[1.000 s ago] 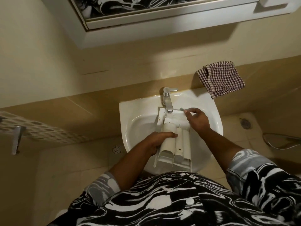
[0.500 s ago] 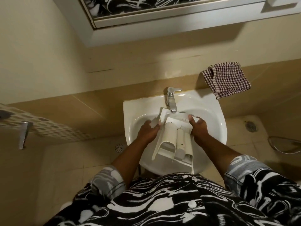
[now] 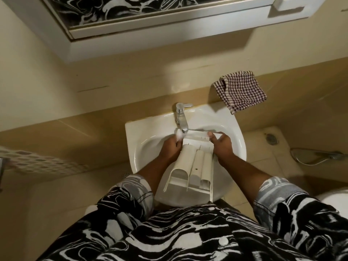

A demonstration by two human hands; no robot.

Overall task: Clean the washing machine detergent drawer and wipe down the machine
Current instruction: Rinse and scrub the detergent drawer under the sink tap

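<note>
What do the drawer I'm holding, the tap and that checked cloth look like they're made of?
The detergent drawer looks like matte off-white plastic: thin moulded walls. The tap is shiny metal, probably chrome-plated, judging by bright reflections. The checked cloth seems soft woven fabric; it folds and drapes.

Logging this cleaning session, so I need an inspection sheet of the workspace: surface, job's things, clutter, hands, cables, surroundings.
Surface: white ceramic basin, chrome tap at its back.
Job's things: white plastic detergent drawer held over the basin, far end under the tap; checked red-and-white cloth folded behind the basin's right side.
Clutter: nothing seen.
Hands: left hand and right hand each grip a side of the drawer.
Cables: nothing seen.
Surroundings: mirrored cabinet above; metal shower hose and floor drain at right.
</note>
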